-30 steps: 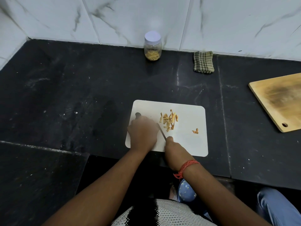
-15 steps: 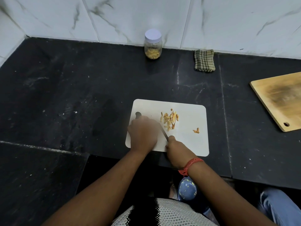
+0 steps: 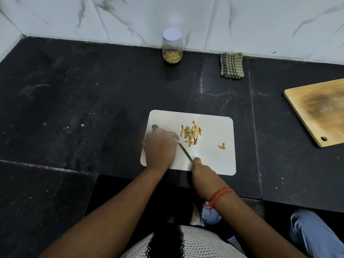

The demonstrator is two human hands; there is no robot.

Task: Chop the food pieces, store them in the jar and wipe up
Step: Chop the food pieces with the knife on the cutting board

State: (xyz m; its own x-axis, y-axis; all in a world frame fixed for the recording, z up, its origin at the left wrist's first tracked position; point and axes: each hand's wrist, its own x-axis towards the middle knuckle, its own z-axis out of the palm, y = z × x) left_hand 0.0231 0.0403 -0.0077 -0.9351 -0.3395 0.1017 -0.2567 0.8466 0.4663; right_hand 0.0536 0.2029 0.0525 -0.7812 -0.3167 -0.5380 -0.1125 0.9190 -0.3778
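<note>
My left hand (image 3: 160, 148) rests knuckles-up on the left part of the white rounded-corner plastic cutting board (image 3: 214, 161), its fingers curled over the tip end of the knife; I cannot tell whether they grip the blade or just press on it. The thin steel knife blade (image 3: 185, 152) runs diagonally from under that hand toward my right hand (image 3: 202, 172), whose grip is closed round the handle at the board's near edge, the handle itself hidden. A red thread band (image 3: 219, 194) circles my right wrist.

The small heap of yellow-orange cut food strips (image 3: 191, 134) lies near the middle of the board, just beyond the blade, and one stray orange piece (image 3: 222, 146) lies apart to its right.

The clear glass jar with a white lid (image 3: 172, 46) stands upright at the back of the black stone tabletop (image 3: 74, 101), by the marble wall, holding some strips, lid on. The folded green checked cloth (image 3: 231, 65) lies to the right of it. A wooden chopping board (image 3: 320, 108) lies at the far right.
</note>
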